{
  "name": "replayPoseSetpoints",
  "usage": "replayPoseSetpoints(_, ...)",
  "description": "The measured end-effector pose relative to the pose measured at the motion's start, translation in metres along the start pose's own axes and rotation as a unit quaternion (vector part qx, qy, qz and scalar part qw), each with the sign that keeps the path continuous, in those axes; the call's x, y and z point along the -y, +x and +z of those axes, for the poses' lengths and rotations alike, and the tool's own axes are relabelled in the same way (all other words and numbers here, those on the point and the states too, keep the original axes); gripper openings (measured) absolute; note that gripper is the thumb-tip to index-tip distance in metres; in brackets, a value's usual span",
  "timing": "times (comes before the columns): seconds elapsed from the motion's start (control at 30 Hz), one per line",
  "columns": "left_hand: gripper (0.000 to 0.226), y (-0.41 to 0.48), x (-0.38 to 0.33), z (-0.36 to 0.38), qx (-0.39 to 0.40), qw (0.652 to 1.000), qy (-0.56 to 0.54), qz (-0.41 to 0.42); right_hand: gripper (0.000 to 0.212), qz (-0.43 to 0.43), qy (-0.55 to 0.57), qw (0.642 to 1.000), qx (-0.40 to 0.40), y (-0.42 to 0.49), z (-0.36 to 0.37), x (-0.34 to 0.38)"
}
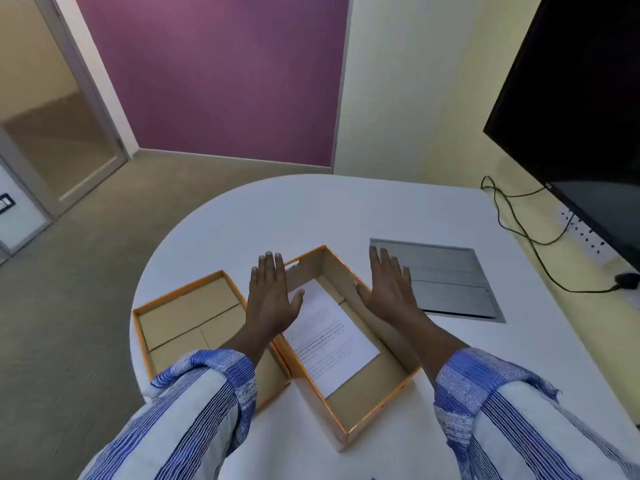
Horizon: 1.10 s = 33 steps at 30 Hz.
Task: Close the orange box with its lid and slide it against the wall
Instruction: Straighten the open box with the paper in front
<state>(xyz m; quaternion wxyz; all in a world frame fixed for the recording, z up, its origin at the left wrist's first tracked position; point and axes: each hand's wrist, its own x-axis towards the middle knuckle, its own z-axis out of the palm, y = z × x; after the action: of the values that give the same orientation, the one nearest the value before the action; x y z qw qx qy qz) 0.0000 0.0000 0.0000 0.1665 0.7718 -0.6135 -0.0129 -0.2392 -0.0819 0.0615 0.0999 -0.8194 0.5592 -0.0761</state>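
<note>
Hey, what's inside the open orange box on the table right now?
Inside the open orange cardboard box lies one white printed paper sheet on its brown floor. The left hand hovers over the sheet's far corner, hiding that part.

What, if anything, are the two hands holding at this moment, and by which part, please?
Nothing is held. The left hand and right hand are spread flat and open above the orange box; the lid lies untouched beside it.
</note>
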Motion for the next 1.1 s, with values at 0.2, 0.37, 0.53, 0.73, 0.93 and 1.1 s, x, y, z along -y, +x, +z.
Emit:
replayPoseSetpoints(0.2, 0.092, -0.031, 0.006, 0.023, 0.023, 0.998, -0.017, -0.059, 0.090, 0.074, 0.000, 0.994, 0.077, -0.023, 0.034, -0.020)
replayPoseSetpoints(0.37, 0.100, -0.042, 0.000, 0.032, 0.053, 0.958, -0.186, -0.212, 0.090, 0.125, 0.036, 0.984, 0.121, -0.036, 0.046, -0.032)
replayPoseSetpoints(0.53, 0.087, -0.042, 0.001, 0.044, 0.089, 0.900, -0.302, -0.301, 0.084, 0.150, 0.027, 0.979, 0.132, -0.043, 0.053, -0.041)
replayPoseSetpoints(0.73, 0.072, -0.038, -0.003, 0.044, 0.073, 0.887, -0.327, -0.316, 0.075, 0.179, 0.005, 0.978, 0.105, -0.053, 0.053, -0.045)
replayPoseSetpoints(0.93, 0.073, -0.024, -0.003, 0.042, 0.101, 0.904, -0.320, -0.265, 0.050, 0.221, 0.030, 0.972, 0.075, -0.072, 0.053, -0.050)
replayPoseSetpoints(1.1, 0.066, -0.005, -0.011, 0.046, 0.147, 0.916, -0.309, -0.208, 0.025, 0.243, 0.027, 0.968, 0.057, -0.087, 0.055, -0.055)
